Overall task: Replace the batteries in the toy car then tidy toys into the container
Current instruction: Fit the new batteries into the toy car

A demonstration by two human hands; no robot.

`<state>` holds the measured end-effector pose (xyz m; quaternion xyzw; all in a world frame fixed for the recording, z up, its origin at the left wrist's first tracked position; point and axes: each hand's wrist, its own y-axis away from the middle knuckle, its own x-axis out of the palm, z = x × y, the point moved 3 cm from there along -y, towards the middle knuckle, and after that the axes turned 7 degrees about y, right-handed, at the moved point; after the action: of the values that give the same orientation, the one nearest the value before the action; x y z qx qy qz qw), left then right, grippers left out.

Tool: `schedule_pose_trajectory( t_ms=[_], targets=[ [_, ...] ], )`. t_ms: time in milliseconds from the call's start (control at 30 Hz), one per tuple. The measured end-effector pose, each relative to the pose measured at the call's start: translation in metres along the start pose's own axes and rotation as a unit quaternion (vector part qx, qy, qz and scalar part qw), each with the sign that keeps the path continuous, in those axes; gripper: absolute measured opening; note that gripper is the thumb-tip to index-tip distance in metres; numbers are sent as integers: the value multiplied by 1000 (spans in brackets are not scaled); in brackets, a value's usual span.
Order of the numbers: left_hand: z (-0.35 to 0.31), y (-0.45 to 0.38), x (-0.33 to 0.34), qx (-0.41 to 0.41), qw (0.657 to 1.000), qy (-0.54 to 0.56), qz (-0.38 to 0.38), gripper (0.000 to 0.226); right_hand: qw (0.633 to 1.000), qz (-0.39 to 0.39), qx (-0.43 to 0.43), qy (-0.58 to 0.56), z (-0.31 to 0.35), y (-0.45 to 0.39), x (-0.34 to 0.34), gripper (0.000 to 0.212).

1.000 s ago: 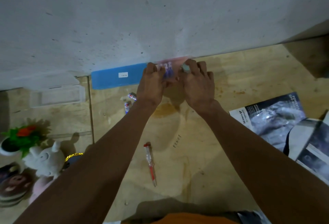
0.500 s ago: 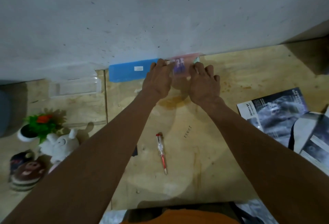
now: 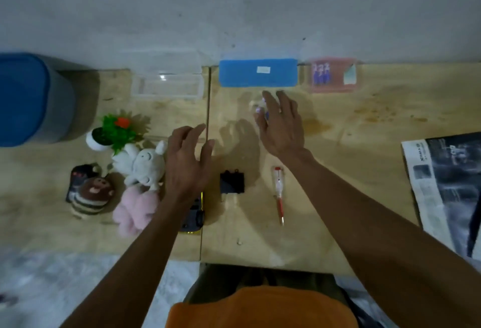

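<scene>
Both hands hovered over the wooden table, and neither one was gripping the toy car, which lay low on the boards, yellow-edged and dark, mostly hidden beneath the left wrist. The left hand was spread wide, fingers apart, empty, right above the car and just beside the white plush pig with its pink body. The right hand was up ahead, fingers loosely extended, with small purple-tipped batteries showing at its thumb side; whether it actually pinched them or merely covered them, the blur did not let me tell. Between the forearms sat a small black cover, flat on the table, and just right of it a red-and-white screwdriver pointed toward the near edge. Against the wall stood a blue lid, a clear container to its left, and a pinkish battery pack to its right. Far left was a blue bin; near it a little potted plant and a brown striped plush. A magazine lay at the right edge.
</scene>
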<state>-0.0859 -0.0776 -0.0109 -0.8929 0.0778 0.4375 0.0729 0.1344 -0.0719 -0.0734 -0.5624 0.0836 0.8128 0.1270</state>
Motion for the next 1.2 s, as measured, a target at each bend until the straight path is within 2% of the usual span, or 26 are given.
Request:
schedule_pose_trajectory(
  t_ms=[100, 267, 433, 633, 767, 833, 867, 933, 967, 1000, 1067, 1100, 1133, 1200],
  targets=[
    [24, 32, -10, -40, 999, -21, 4, 38, 997, 28, -1, 69, 4, -6, 18, 54],
    [44, 69, -16, -99, 995, -5, 22, 47, 989, -18, -15, 148, 6, -7, 30, 36],
    [45, 88, -14, -90, 996, -5, 17, 74, 975, -110, -71, 181, 9, -6, 30, 32],
    [48, 92, -11, -165, 985, 7, 49, 102, 964, -112, -102, 217, 11, -2, 33, 32],
    [47, 94, -10, -214, 973, -16, 85, 108, 951, -136, -136, 243, 7, -4, 41, 34],
    [48, 94, -9, -216, 972, 1, 88, 108, 959, -126, -140, 210, 7, -8, 35, 38],
    [48, 94, -9, -218, 972, 8, 90, 108, 975, -99, -111, 165, 10, -10, 29, 38],
    [50, 93, -9, -217, 972, 17, 92, 106, 1000, -7, 21, 22, 14, -11, 19, 37],
    [50, 92, -10, -215, 972, 20, 90, 104, 989, 29, 112, -93, 17, -8, 13, 37],
    [51, 91, -10, -213, 973, 23, 90, 103, 946, 56, 206, -243, 23, -3, 7, 35],
    [51, 89, -13, -220, 970, 35, 95, 101, 777, 102, 353, -511, 36, 15, -4, 32],
    [50, 88, -15, -224, 969, 43, 96, 100, 701, 127, 387, -585, 44, 26, -10, 30],
    [50, 88, -18, -226, 968, 51, 95, 100, 646, 153, 401, -631, 51, 36, -15, 29],
    [47, 89, -25, -224, 967, 75, 94, 101, 576, 197, 392, -690, 69, 54, -29, 31]
  ],
)
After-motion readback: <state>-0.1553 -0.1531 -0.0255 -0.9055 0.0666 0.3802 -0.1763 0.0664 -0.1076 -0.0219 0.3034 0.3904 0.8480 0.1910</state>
